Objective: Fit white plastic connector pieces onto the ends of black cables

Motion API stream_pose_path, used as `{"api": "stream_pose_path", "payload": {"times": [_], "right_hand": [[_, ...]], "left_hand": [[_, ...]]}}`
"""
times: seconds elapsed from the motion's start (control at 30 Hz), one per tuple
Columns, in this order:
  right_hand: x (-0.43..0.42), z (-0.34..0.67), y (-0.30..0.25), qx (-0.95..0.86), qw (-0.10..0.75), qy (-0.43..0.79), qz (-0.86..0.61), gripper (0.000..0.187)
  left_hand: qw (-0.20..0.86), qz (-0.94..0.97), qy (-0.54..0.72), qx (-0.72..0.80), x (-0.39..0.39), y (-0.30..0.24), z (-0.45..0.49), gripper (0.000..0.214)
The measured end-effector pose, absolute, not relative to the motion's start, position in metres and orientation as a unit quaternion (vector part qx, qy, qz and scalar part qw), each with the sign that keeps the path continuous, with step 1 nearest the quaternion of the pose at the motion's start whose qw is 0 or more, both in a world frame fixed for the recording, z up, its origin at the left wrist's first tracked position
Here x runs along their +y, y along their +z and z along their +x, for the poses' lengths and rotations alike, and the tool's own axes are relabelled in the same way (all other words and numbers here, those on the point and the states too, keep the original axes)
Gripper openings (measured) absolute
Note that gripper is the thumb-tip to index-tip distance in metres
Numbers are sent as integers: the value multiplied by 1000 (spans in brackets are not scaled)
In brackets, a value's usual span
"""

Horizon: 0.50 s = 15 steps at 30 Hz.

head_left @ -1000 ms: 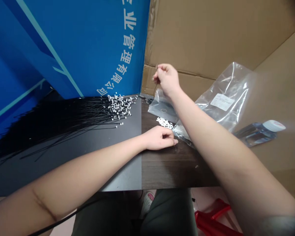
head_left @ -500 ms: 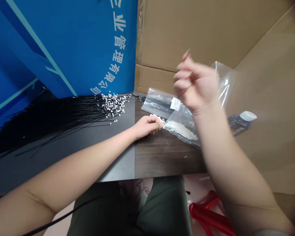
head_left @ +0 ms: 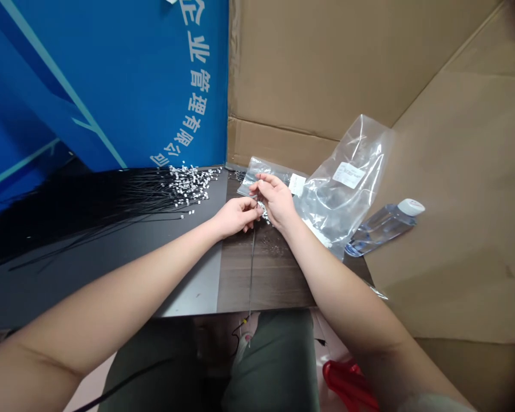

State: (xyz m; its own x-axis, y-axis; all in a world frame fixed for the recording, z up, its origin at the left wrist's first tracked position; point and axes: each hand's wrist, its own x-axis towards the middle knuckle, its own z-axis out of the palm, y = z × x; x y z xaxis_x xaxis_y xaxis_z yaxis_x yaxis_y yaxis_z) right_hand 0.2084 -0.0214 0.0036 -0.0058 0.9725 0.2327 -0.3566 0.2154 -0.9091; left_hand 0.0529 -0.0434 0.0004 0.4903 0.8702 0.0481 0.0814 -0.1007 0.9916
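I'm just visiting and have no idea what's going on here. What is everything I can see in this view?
black cable tie: one, black, hanging from between the hands
cable ties: many, black, in a spread bundle on the table
small plastic pieces: many, white, at the bundle's end
table: one, dark, grey and wood-grain sections
plastic bags: two, clear, beyond the hands, the larger labelled
water bottle: one, clear with white cap, lying on cardboard at right
cardboard: several sheets, brown, behind and right
banner: one, blue with white characters, behind at left
red object: one, red, below the table, partly hidden
left hand: one, at the tie
right hand: one, at the tie
trousers: one pair, dark green, below the table
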Motion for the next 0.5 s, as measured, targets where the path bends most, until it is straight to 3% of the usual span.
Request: {"api": "stream_pose_path", "payload": {"times": [0.13,0.5], "right_hand": [[-19,211,-3,-486,610,537,-322,38],[-28,208,2,-550,586,471,-363,34]], "left_hand": [[577,638,350,371,-41,2,51,41],[527,647,394,386,-38,-4,50,34]]}}
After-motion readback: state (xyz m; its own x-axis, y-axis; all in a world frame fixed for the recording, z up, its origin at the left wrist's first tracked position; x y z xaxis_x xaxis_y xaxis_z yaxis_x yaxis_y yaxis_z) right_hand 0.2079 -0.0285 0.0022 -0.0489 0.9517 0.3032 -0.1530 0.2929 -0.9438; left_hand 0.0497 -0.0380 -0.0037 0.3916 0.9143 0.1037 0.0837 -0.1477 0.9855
